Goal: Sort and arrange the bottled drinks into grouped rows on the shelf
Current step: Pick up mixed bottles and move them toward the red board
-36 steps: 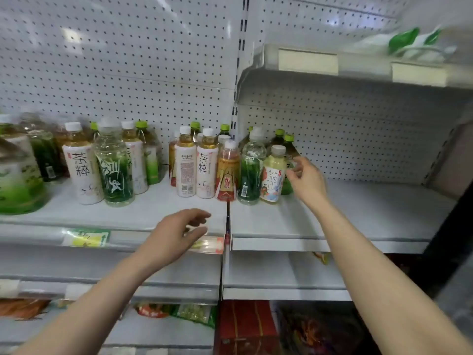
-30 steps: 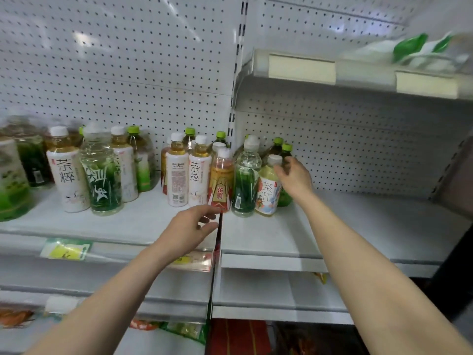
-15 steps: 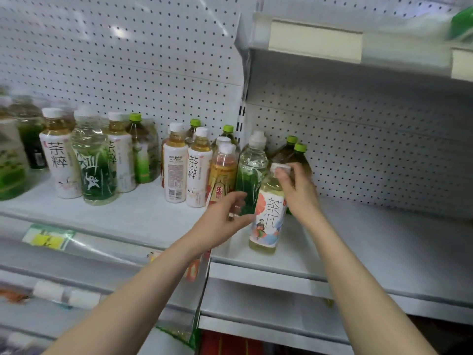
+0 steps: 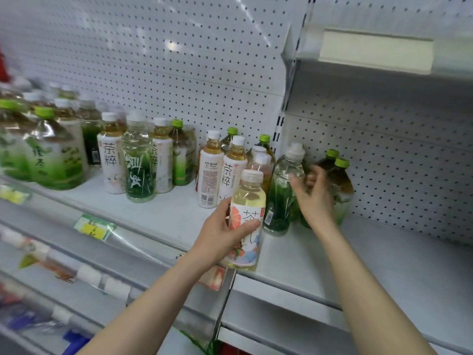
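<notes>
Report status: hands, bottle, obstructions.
Left hand grips pale-yellow tea bottle at shelf front edge. Right hand open beside green-capped bottles. Clear green-label bottle close behind held one.

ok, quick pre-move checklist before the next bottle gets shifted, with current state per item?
1. Left hand grip on the pale yellow bottle: ok, fingers and thumb wrap its label.
2. Cap on that bottle: ok, white cap in place.
3. Its base resting on the shelf: cannot tell; it is at the front edge.
4. Right hand free: ok, open and holding nothing. Whether it touches the green-capped bottles: cannot tell, blurred.
5. Clear green-label bottle upright: ok.
6. Room to set bottles down: ok, bare shelf surface shows right of the green-capped bottles.
</notes>
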Available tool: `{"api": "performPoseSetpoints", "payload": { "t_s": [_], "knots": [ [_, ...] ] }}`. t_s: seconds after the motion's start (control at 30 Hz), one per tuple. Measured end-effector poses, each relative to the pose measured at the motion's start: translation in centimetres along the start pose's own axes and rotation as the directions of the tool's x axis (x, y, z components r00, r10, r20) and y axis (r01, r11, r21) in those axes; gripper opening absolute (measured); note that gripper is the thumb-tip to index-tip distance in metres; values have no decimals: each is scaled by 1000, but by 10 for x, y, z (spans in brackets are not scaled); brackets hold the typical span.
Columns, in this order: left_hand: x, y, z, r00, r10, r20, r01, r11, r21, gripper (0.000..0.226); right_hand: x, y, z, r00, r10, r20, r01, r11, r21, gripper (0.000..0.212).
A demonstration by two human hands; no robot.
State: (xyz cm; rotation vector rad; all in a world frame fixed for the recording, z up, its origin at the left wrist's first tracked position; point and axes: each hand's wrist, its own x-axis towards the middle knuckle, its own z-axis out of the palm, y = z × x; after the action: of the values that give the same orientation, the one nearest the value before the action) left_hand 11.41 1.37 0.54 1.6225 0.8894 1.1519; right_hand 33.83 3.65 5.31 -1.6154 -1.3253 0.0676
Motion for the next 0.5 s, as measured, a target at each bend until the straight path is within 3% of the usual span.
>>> {"api": "performPoseSetpoints", "payload": {
  "t_s": [0.1, 0.23, 0.5],
  "knots": [
    [-10, -1, -17, 999, -3, -53, 2, 1000, -32, 62, 3, 3, 18, 993, 33, 114, -40, 998, 55, 75],
    [-19, 0, -41, 991, -18, -129, 7, 996, -90, 63, 1, 0, 30, 999, 0, 41, -4, 995, 99, 72],
    [-22, -2, -97, 981, -46, -190, 5, 978, -209, 44, -30, -43, 23, 989, -70, -127, 88, 985, 149, 56]
  ]
}}
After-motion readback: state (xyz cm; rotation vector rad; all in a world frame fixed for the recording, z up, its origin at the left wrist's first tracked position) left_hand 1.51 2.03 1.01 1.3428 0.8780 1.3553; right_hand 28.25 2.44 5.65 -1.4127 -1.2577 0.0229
